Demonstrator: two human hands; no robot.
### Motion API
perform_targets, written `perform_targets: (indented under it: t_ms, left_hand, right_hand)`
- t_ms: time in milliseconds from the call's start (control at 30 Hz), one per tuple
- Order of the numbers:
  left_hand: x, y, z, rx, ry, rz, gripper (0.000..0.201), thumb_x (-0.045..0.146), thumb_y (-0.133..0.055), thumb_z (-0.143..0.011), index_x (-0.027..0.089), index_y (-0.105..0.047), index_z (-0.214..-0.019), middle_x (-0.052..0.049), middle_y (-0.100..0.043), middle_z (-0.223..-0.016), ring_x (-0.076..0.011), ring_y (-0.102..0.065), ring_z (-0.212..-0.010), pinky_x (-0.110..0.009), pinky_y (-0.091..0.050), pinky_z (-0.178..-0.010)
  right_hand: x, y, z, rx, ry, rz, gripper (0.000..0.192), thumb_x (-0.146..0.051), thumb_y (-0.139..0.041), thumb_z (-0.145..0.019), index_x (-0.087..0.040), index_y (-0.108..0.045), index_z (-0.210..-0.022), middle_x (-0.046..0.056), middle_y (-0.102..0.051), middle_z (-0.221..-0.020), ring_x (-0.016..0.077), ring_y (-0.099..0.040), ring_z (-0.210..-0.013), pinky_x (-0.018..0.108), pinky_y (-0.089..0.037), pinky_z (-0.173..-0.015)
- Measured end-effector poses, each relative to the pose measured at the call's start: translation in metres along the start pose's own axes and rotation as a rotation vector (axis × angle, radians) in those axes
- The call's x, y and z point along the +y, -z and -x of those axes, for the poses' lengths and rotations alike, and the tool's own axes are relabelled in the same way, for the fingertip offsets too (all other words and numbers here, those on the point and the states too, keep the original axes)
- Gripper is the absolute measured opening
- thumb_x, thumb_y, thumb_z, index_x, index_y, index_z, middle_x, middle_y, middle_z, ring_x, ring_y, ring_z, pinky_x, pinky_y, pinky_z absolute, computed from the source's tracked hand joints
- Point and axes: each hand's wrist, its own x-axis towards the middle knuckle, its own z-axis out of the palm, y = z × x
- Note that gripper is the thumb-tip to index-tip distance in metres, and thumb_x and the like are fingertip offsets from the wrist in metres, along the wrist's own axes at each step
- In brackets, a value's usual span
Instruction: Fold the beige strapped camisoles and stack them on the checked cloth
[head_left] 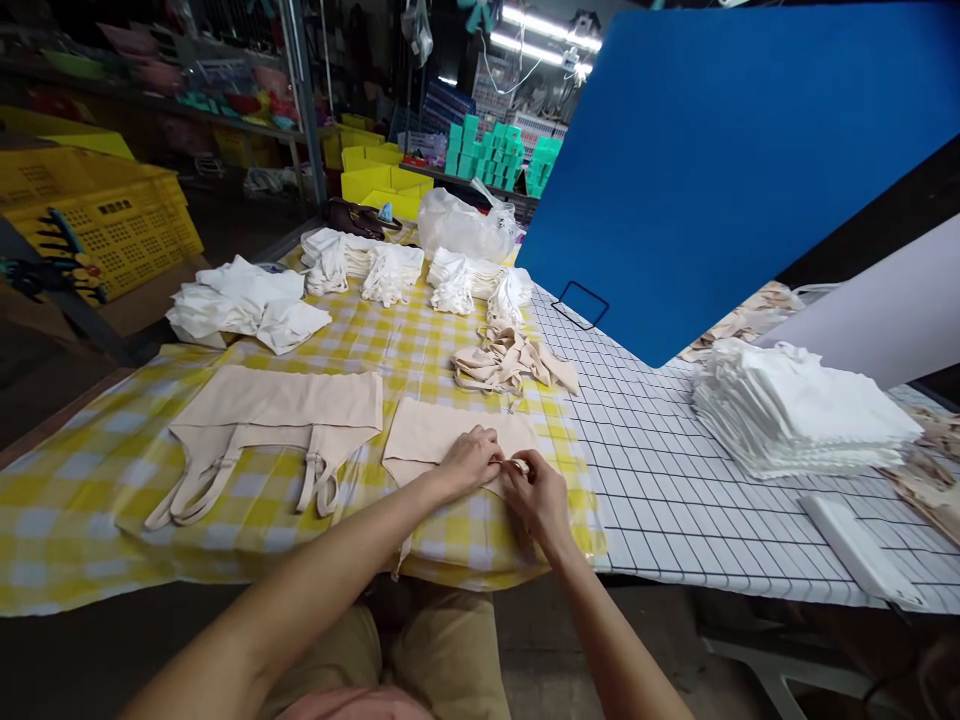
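Garment in hand: beige camisole (450,435), flat on the yellow checked cloth (90,500) at the table's near edge.
Your left hand (471,458): fingers curled, pinching its strap end.
Your right hand (536,492): closed on the same small strap piece (520,465).
Done, apparently: one beige camisole laid out (277,405); white stacks (802,415) folded.
Left: loose beige pile (510,362).
Unclear: strap fitting hidden by your fingers.
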Motion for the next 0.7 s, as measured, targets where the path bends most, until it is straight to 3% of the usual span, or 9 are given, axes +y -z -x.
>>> perform_targets:
  t_ms: [100, 200, 367, 467, 533, 600, 667, 700]
  left_hand:
    - [-0.002, 0.003, 0.009, -0.020, -0.072, 0.000, 0.023, 0.016, -0.049, -0.079, 0.022, -0.067, -0.091, -0.004, -0.055, -0.092, -0.0187, -0.047, -0.090, -0.030, -0.042, -0.080]
    - [-0.003, 0.007, 0.016, -0.052, -0.107, -0.043, 0.029, 0.013, -0.046, -0.077, 0.023, -0.066, -0.096, -0.004, -0.052, -0.099, -0.0194, -0.045, -0.091, -0.032, -0.041, -0.082]
    - [0.001, 0.011, 0.021, -0.082, -0.105, -0.071, 0.032, 0.012, -0.044, -0.077, 0.024, -0.062, -0.100, -0.006, -0.051, -0.103, -0.0208, -0.045, -0.093, -0.034, -0.041, -0.084]
    - [0.003, 0.016, 0.022, -0.116, -0.100, -0.045, 0.034, 0.012, -0.043, -0.076, 0.023, -0.061, -0.103, -0.006, -0.051, -0.106, -0.0210, -0.046, -0.098, -0.034, -0.041, -0.087]
    - [0.001, 0.023, 0.024, -0.150, -0.117, 0.037, 0.042, 0.012, -0.043, -0.075, 0.021, -0.054, -0.115, -0.007, -0.050, -0.114, -0.0197, -0.046, -0.106, -0.031, -0.039, -0.092]
    - [-0.007, 0.033, 0.031, -0.155, -0.109, 0.120, 0.052, 0.012, -0.040, -0.077, 0.019, -0.042, -0.129, -0.008, -0.045, -0.127, -0.0174, -0.042, -0.116, -0.028, -0.036, -0.097]
    - [-0.020, 0.043, 0.043, -0.118, -0.049, 0.139, 0.055, 0.012, -0.036, -0.080, 0.016, -0.033, -0.135, -0.009, -0.040, -0.136, -0.0162, -0.036, -0.125, -0.029, -0.031, -0.103]
    - [-0.026, 0.048, 0.050, -0.095, -0.007, 0.120, 0.055, 0.012, -0.035, -0.081, 0.016, -0.032, -0.135, -0.008, -0.038, -0.138, -0.0163, -0.033, -0.127, -0.030, -0.028, -0.105]
  right_hand:
    - [0.004, 0.017, 0.024, -0.054, -0.143, -0.414, 0.029, -0.044, -0.055, -0.074, -0.019, -0.052, -0.090, -0.005, -0.046, -0.052, 0.0147, -0.048, -0.052, 0.025, -0.036, -0.053]
    - [0.011, 0.029, 0.055, 0.022, -0.182, -0.577, 0.034, -0.049, -0.056, -0.073, -0.019, -0.053, -0.089, -0.003, -0.048, -0.055, 0.0147, -0.049, -0.056, 0.025, -0.039, -0.056]
    - [0.032, 0.021, 0.095, 0.097, -0.241, -0.556, 0.038, -0.051, -0.057, -0.072, -0.019, -0.054, -0.093, 0.002, -0.058, -0.066, 0.0187, -0.056, -0.066, 0.030, -0.045, -0.066]
    - [0.042, 0.014, 0.106, 0.135, -0.254, -0.546, 0.040, -0.050, -0.060, -0.069, -0.019, -0.055, -0.095, 0.007, -0.063, -0.082, 0.0223, -0.059, -0.080, 0.033, -0.047, -0.074]
    - [0.047, 0.010, 0.116, 0.245, -0.224, -0.505, 0.042, -0.048, -0.061, -0.069, -0.019, -0.056, -0.097, 0.010, -0.062, -0.097, 0.0240, -0.058, -0.090, 0.033, -0.047, -0.076]
    - [0.051, 0.001, 0.130, 0.345, -0.182, -0.454, 0.037, -0.047, -0.059, -0.071, -0.020, -0.056, -0.096, 0.010, -0.060, -0.098, 0.0241, -0.056, -0.091, 0.033, -0.047, -0.075]
    - [0.054, -0.017, 0.146, 0.275, -0.153, -0.445, 0.027, -0.045, -0.055, -0.075, -0.022, -0.059, -0.088, 0.008, -0.061, -0.089, 0.0237, -0.058, -0.084, 0.033, -0.047, -0.072]
    - [0.054, -0.029, 0.153, 0.152, -0.144, -0.456, 0.024, -0.045, -0.053, -0.076, -0.024, -0.060, -0.084, 0.007, -0.062, -0.085, 0.0240, -0.058, -0.081, 0.033, -0.047, -0.071]
